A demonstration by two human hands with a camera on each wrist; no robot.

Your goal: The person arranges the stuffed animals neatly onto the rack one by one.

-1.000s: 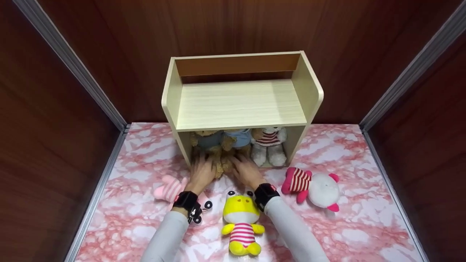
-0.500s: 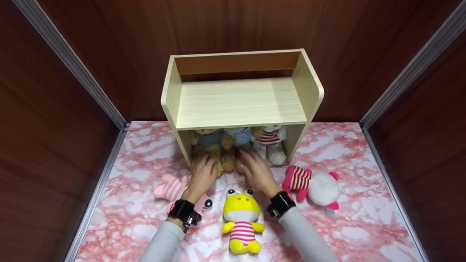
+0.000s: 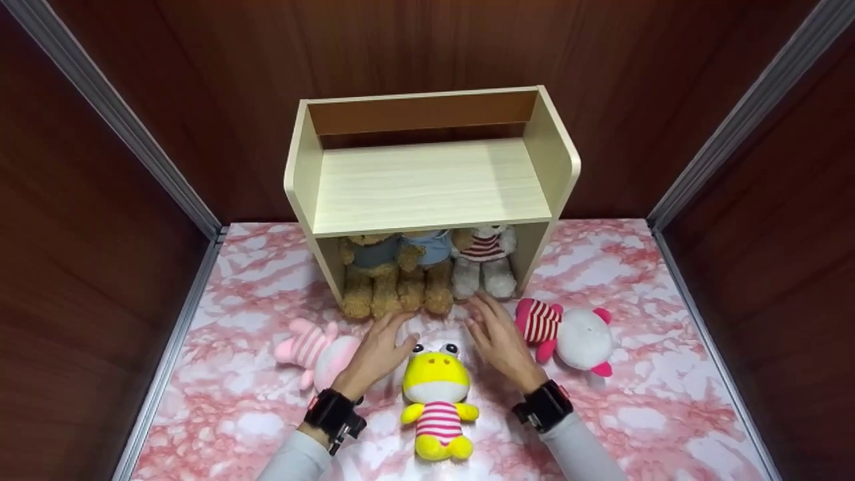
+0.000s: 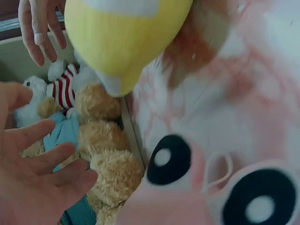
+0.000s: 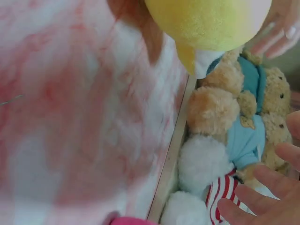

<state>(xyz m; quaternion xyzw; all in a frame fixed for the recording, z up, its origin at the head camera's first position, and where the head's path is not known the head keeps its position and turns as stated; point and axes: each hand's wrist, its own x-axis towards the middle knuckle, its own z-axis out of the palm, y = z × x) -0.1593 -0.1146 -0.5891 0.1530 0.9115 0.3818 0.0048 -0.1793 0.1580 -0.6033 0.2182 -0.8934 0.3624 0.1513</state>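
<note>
Three teddy bears sit side by side in the lower compartment of a pale wooden shelf. The left brown bear wears dark teal, the middle brown bear light blue, and the white bear red and white stripes. My left hand, fingers extended and holding nothing, is just in front of the brown bears' feet. My right hand, also holding nothing with fingers spread, is in front of the white bear's feet. Between my wrists lies a yellow frog plush in a pink-striped top, face up.
A pink plush with big round eyes lies left, partly hidden by my left hand. On the right lies a white-headed plush with magenta ears. The shelf's upper board is bare. Dark wood panels enclose the marbled table.
Both hands have drawn back from the brown bears toward the frog plush, and the right has also moved right. The brown bears' legs now show uncovered. The view has shifted slightly.
</note>
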